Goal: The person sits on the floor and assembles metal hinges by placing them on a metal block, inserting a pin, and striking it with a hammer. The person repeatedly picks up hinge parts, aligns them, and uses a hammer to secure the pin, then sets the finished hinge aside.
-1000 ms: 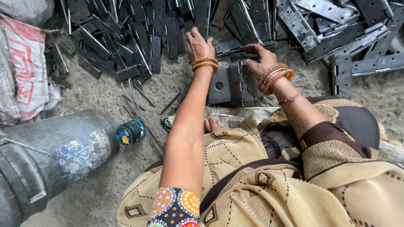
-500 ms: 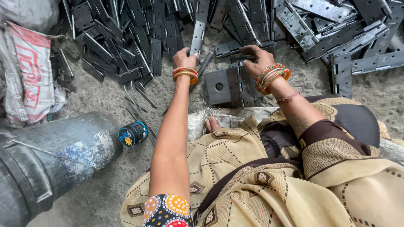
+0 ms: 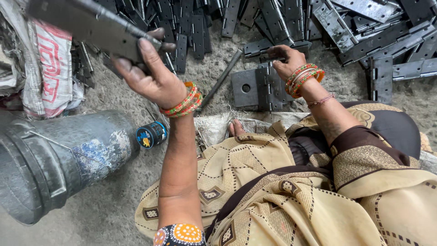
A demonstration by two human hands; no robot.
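The left hand is raised close to the camera, fingers clamped around a long dark metal hinge whose long axis runs up-left from the grip. Below it, a small blue-labelled round tin lies beside a grey bucket on the floor. Farther out, the right hand is pressed onto a flat hinge plate, fingers curled around a thin dark piece. A heap of hinges lies beyond; a white and red sack is noted at left.

The left hand has lifted a long metal hinge off the pile and swung it up and leftward, close under the camera, fingers clamped around it.
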